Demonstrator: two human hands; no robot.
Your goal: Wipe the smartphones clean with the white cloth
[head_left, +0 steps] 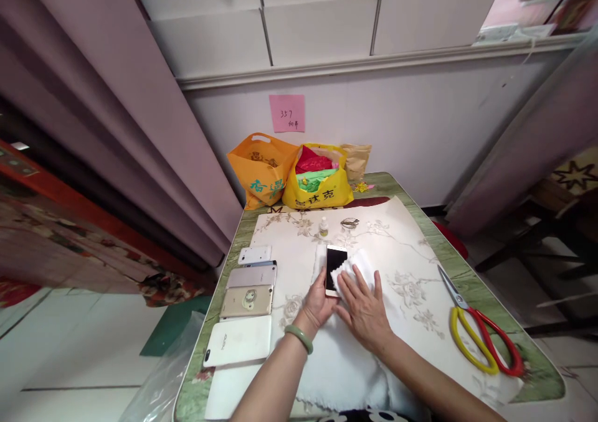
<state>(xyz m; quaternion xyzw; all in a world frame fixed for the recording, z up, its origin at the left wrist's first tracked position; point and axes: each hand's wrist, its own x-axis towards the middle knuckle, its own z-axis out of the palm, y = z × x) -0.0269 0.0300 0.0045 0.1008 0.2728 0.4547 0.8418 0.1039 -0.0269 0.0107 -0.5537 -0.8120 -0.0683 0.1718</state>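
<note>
A white smartphone [333, 262] with a dark screen lies face up in front of me. My left hand [318, 302], with a green bangle at the wrist, is closed around the phone's lower left edge. My right hand [365, 307] presses a white cloth [362, 259] onto the right side of the screen, its fingers stretched flat over the fabric. What the right palm covers is hidden. More white cloth [341, 372] spreads beneath both forearms. Just beyond the phone stand a small white bottle [323, 226] and a thin, dark coiled item [349, 223].
Several phones [239, 341] lie in a column at the left. Large scissors [471, 332] with yellow and red handles rest at the right edge. An orange bag [264, 170], a filled yellow bag [317, 195] and a brown paper pouch [357, 160] stand against the wall.
</note>
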